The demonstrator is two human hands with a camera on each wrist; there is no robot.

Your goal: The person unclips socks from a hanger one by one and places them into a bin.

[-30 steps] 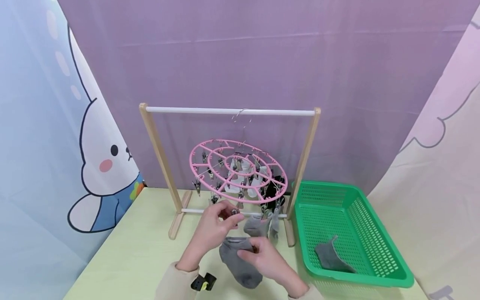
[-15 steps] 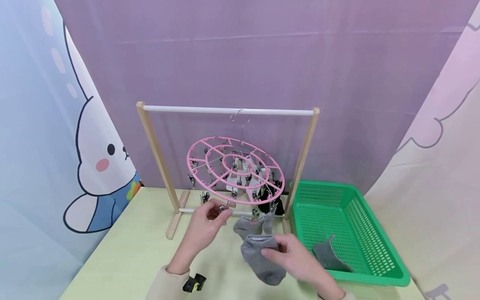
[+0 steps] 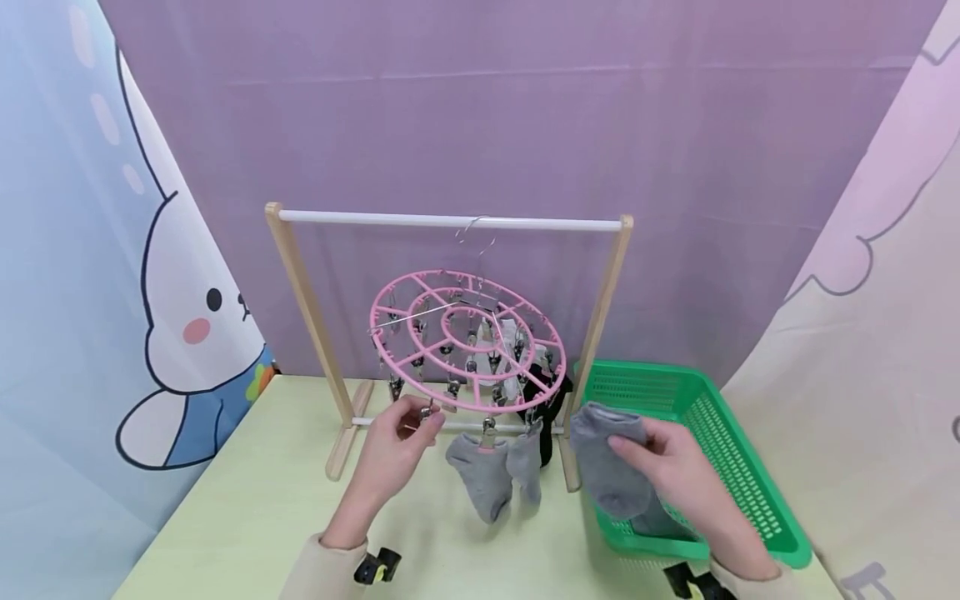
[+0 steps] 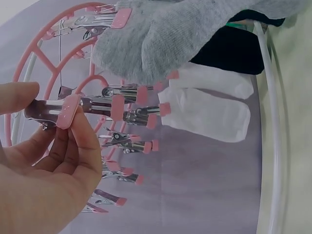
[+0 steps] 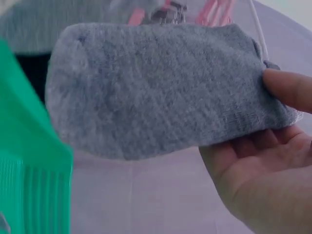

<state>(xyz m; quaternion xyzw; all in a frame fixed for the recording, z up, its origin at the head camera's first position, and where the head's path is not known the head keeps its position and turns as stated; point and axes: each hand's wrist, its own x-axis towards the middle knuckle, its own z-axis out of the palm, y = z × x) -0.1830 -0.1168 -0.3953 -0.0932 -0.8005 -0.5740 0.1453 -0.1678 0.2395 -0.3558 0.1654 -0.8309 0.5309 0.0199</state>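
Note:
My left hand [image 3: 397, 450] pinches a metal clip [image 4: 51, 112] with pink tips at the front edge of the pink round clip hanger [image 3: 468, 404]. Nothing shows between that clip's tips. Off to the right, my right hand [image 3: 678, 467] grips a grey sock [image 3: 611, 462] near its cuff, thumb on one side and fingers on the other. The sock hangs in front of the basket's near left corner in the head view. Between the hands, grey socks [image 3: 483, 479] hang from clips at the hanger's front right, with black socks [image 4: 229, 51] and white socks [image 4: 209, 114] farther back.
The hanger hooks over the white bar [image 3: 360, 218] of a wooden-legged rack [image 3: 307, 308] on the pale table [image 3: 240, 500]. A green basket [image 3: 720, 417] stands to the right, a grey sock [image 3: 660, 521] inside it. More metal clips [image 4: 129, 141] dangle from the hanger.
My right hand has moved right and up with the grey sock, away from my left hand. My left hand has shifted slightly left with the clip, and the hanger has turned.

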